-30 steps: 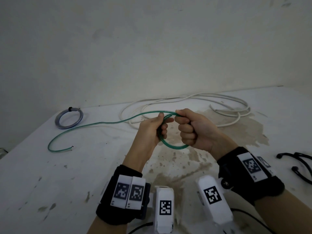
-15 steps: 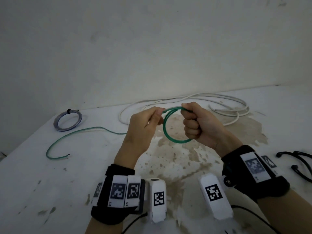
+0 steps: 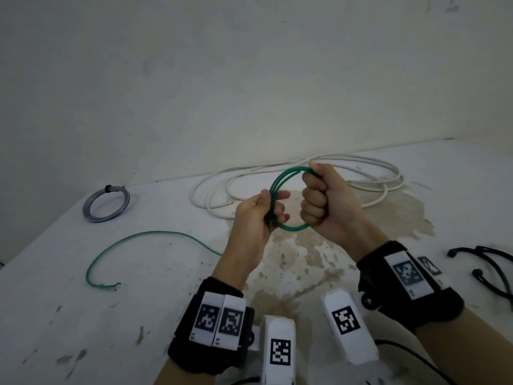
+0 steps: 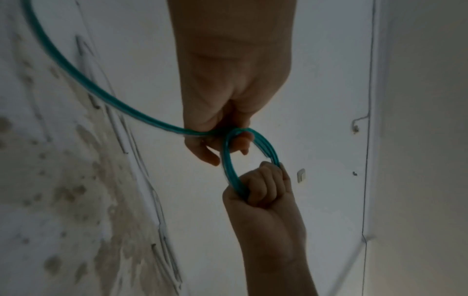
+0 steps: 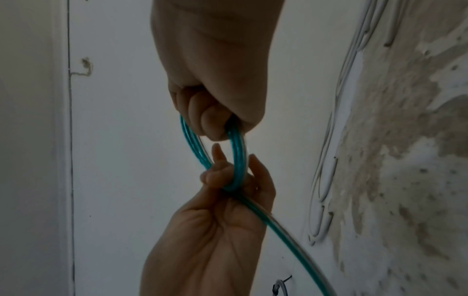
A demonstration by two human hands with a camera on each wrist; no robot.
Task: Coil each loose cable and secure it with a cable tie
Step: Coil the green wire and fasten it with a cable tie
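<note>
A green cable (image 3: 290, 228) is wound into a small coil of several turns, held upright above the table between both hands. My right hand (image 3: 316, 201) grips the coil's right side in a fist. My left hand (image 3: 273, 211) holds the coil's left side, with fingers curled round the strand that feeds in. The loose tail (image 3: 155, 234) curves left over the table to a bare end (image 3: 116, 284). The left wrist view shows the coil (image 4: 229, 166) between my left hand (image 4: 222, 140) and the right fist (image 4: 263, 188). The right wrist view shows the coil (image 5: 239, 158) in my right hand (image 5: 212, 120).
A loose white cable (image 3: 369, 176) lies in wide loops on the table behind my hands. At the back left lies a clear bluish cable (image 3: 107, 202), coiled and tied. Black cable ties (image 3: 488, 262) lie at the right edge. The white table (image 3: 83, 315) is stained at its middle.
My left hand has laid another turn onto the coil and moved back to its left side. The loose tail is shorter and has slid toward my hands.
</note>
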